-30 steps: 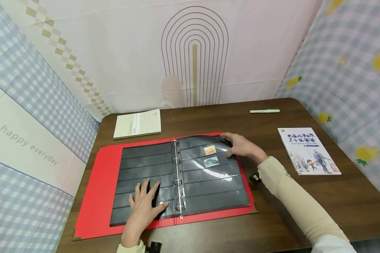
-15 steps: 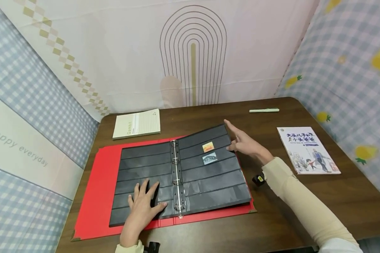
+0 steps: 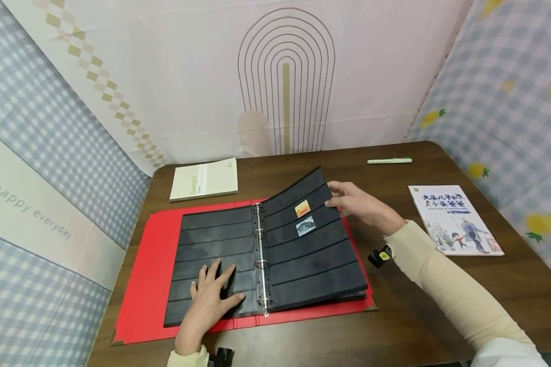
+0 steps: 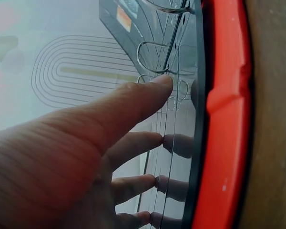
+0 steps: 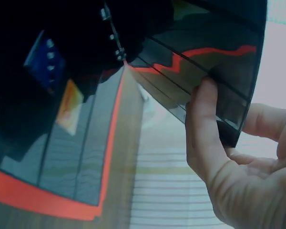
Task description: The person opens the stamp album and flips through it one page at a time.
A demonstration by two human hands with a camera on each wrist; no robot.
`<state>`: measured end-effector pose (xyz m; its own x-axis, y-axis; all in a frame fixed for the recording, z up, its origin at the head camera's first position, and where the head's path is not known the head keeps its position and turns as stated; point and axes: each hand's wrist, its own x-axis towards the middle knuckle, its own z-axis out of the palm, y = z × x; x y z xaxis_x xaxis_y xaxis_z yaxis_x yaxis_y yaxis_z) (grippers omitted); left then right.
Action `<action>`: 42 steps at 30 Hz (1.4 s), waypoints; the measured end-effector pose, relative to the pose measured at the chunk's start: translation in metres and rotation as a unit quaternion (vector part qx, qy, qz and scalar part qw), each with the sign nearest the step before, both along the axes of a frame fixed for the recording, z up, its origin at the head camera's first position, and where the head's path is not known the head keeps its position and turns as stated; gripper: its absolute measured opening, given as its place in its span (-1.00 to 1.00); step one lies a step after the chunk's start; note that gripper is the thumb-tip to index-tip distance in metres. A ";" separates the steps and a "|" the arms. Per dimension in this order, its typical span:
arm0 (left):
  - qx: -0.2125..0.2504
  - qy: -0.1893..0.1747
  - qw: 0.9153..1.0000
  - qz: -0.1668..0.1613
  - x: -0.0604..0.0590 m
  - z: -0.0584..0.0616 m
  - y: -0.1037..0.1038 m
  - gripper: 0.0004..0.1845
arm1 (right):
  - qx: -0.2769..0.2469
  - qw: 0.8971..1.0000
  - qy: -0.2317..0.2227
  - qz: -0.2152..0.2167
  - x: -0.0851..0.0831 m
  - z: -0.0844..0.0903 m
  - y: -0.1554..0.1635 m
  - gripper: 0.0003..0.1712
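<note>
One page between pinched right fingers

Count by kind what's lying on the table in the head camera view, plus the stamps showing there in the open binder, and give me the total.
Red binder: 1
Orange stamp and blue-grey stamp: 2
Notepad: 1
Pen: 1
Picture book: 1
Total: 6

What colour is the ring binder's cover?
The ring binder's cover is red; the head view shows it best.
</note>
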<state>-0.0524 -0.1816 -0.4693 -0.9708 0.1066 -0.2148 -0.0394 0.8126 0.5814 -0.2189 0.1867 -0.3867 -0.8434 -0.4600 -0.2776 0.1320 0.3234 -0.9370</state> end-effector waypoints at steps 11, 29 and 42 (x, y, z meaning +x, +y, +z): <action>0.027 -0.007 1.000 0.001 0.002 0.000 -0.004 -0.27 | -0.016 1.000 0.013 0.012 0.003 0.030 -0.016 -0.43; 0.049 0.012 0.999 0.007 0.006 -0.004 -0.004 -0.36 | -0.069 0.997 -0.015 0.035 0.000 0.058 -0.039 -0.46; 0.054 0.003 0.998 0.022 0.003 0.004 -0.003 -0.38 | -0.027 0.999 -0.017 0.030 -0.002 0.079 -0.060 -0.25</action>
